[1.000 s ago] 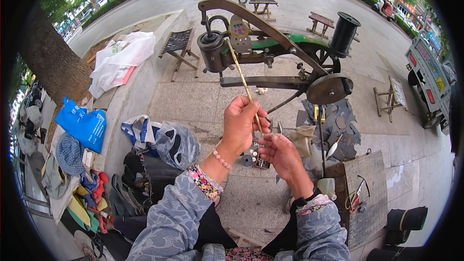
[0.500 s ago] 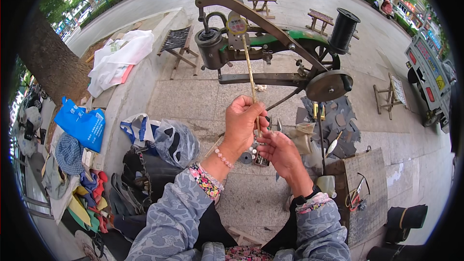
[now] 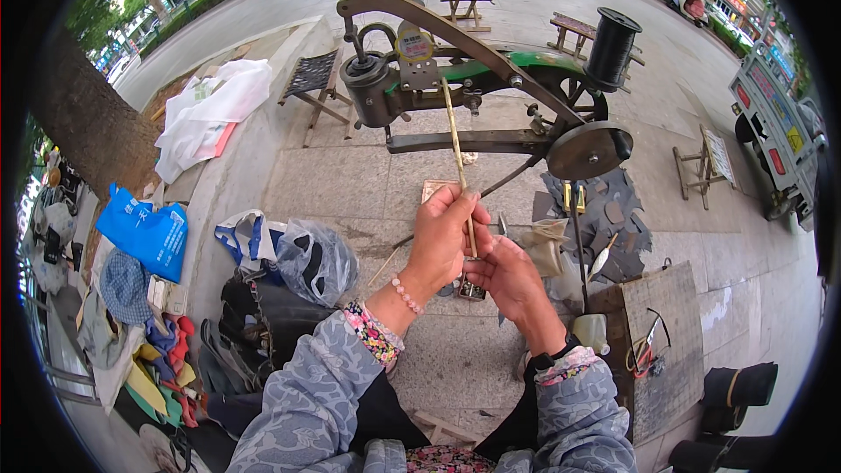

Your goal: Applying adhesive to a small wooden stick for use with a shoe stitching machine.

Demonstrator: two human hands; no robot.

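My left hand (image 3: 442, 232) is closed round a thin tan wooden stick (image 3: 455, 136). The stick leans up and away, its upper end overlapping the hand-cranked sewing machine (image 3: 526, 73) in view. My right hand (image 3: 511, 283) is at the lower end of the stick, thumb and fingers pressed together there; anything small between the fingertips is hidden. The machine has a dark arm, a green body, a handwheel (image 3: 589, 151) and a big spool of black thread (image 3: 613, 48). Below my hands is a small box of metal parts (image 3: 471, 291), partly covered.
Dark leather scraps (image 3: 613, 223) lie on the paving at right, near a worn board (image 3: 661, 350) with scissors (image 3: 646, 357). Left are a clear plastic bag (image 3: 315, 258), a blue bag (image 3: 144, 229) and coloured scraps (image 3: 162, 368). A folding stool (image 3: 314, 79) stands behind.
The view has shifted slightly, with the machine now a little further left in the picture. Both hands stay together at the lower part of the stick.
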